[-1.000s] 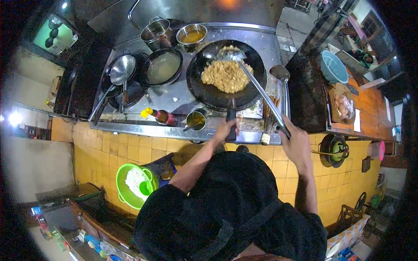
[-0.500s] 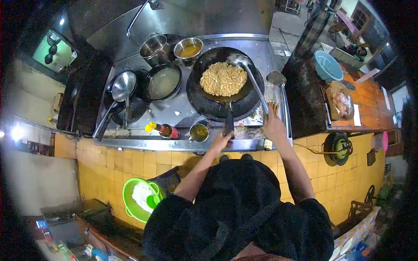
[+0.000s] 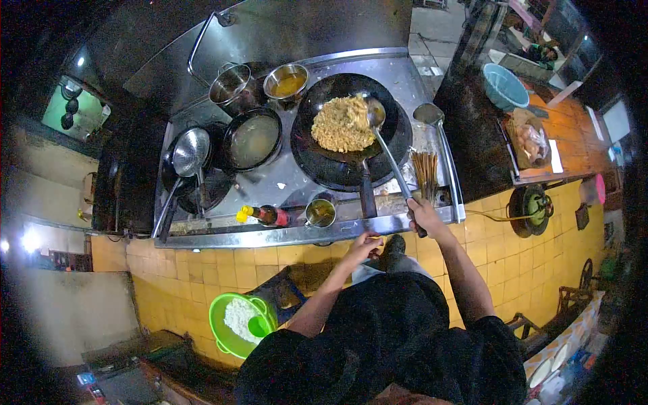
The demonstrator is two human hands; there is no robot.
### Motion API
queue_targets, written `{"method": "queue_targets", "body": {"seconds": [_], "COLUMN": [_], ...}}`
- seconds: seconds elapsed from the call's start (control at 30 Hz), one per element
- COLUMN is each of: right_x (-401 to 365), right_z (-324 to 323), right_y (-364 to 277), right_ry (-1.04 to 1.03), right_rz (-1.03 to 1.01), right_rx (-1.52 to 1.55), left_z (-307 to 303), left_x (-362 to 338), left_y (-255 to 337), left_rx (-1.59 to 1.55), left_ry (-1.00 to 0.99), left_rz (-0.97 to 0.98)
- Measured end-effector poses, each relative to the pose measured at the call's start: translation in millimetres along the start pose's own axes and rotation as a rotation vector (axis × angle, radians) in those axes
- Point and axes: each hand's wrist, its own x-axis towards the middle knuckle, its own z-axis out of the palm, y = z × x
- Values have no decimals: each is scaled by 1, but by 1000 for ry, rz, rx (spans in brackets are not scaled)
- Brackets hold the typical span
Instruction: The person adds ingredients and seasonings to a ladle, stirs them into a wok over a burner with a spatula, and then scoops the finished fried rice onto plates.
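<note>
A black wok (image 3: 324, 165) on the stove holds brown, crumbly food (image 3: 343, 125). My right hand (image 3: 426, 219) is wrapped round the handle of a long metal ladle (image 3: 391, 158), whose bowl rests at the right side of the food. Just below the end of the wok's handle (image 3: 368, 192) is my left hand (image 3: 366, 248), off the handle with its fingers curled and partly apart; nothing shows in it. A bundle of thin sticks (image 3: 425, 172) stands right of the ladle. Left of the wok handle are a metal cup (image 3: 320, 212) and a yellow-capped bottle (image 3: 266, 215).
Behind are two metal pots (image 3: 229, 84) (image 3: 286, 82). A pan of cloudy liquid (image 3: 253, 140) and a strainer (image 3: 191, 153) lie left. Another ladle (image 3: 442, 148) is at the right edge. A green basin (image 3: 229, 341) stands lower left, a blue basin (image 3: 505, 88) upper right.
My left hand has let go of the wok handle and moved down and right. The ladle's bowl has dropped from the wok's upper edge to the food. The whole view has shifted.
</note>
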Motion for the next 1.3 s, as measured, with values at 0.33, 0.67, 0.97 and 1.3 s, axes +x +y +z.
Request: {"method": "queue_targets", "body": {"seconds": [0.33, 0.67, 0.97, 1.3], "right_x": [-105, -193, -415, -622], "right_z": [-48, -156, -379, -473], "right_y": [51, 211, 515, 658], "right_ry": [173, 749, 1830, 2000], "right_rz": [-322, -736, -397, 1001], "right_rx": [-105, 105, 1201, 501], "left_z": [111, 353, 472, 611], "left_x": [11, 13, 26, -30], "left_y": [19, -67, -115, -152], "left_rx": [183, 431, 739, 1240], "left_ry": [-43, -288, -725, -998], "left_rz": [158, 260, -225, -197]}}
